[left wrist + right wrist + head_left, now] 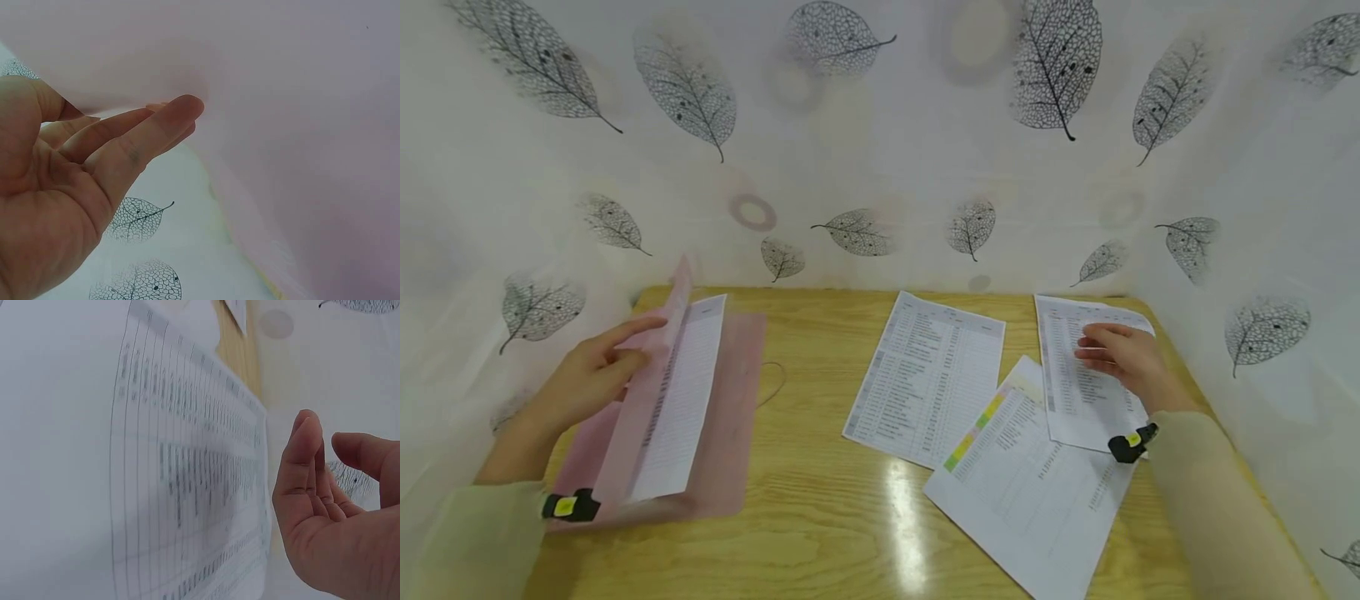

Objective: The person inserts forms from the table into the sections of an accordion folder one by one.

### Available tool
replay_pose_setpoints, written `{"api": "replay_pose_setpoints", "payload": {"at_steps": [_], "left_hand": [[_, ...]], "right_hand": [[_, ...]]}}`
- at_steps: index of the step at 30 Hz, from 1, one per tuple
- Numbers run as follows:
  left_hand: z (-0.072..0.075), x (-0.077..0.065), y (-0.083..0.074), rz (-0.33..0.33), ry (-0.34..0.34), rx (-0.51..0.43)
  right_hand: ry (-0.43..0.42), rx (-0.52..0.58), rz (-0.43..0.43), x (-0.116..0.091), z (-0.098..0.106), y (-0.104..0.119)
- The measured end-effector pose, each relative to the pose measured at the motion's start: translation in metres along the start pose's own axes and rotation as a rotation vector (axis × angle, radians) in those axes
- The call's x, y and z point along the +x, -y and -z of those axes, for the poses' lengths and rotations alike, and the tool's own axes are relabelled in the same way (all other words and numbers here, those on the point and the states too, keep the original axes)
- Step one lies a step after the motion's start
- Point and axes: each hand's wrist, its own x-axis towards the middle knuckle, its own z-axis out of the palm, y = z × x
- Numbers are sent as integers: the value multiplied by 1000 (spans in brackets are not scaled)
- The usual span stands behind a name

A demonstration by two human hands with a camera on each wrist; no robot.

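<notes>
While the left hand [587,367] is pinching the raised cover [628,442] of a pink folder [726,467] by its free edge, the rest of the folder is lying on the wooden table [820,525], just to the right of that hand. A white printed sheet [681,408] is standing tilted inside it, leaning along the cover, with the fingers resting on the cover's other side. Across the table, the right hand [1123,358] is holding nothing; its fingers are extending loosely, with the thumb spread apart from them, and it is hovering over the upper part of a right-hand page [1067,408] that is lying directly beneath it. That page is overlapping a colour-striped page [1030,492], which is lying slantwise nearer the person and is covering part of a middle page [928,375]. These three are lying well apart from the folder. Behind everything, a leaf-printed cloth [880,150] is hanging. Each wrist is bearing a black device [571,505].
</notes>
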Motion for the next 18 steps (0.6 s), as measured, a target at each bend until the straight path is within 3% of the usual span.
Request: {"api": "replay_pose_setpoints", "payload": {"at_steps": [8, 18], "left_hand": [[-1, 4, -4, 16, 30, -2], [-3, 5, -3, 22, 31, -17]], "right_hand": [[-58, 151, -137, -7, 55, -16], [-138, 162, -139, -1, 97, -32]]}}
